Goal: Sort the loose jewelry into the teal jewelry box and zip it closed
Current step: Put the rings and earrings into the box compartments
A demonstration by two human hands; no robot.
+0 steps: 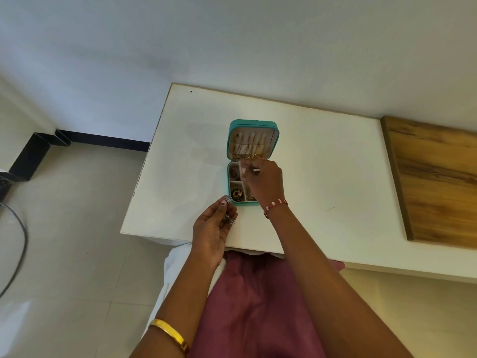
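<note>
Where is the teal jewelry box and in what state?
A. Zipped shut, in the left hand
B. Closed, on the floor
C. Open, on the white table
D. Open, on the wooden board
C: the teal jewelry box lies on the white table with its lid folded back and compartments showing.

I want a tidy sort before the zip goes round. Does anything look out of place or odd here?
Nothing looks spilled or damaged. The open teal jewelry box lies flat on the white table. The left hand holds silver jewelry pieces outside the box; the right hand reaches into the tray.
</note>
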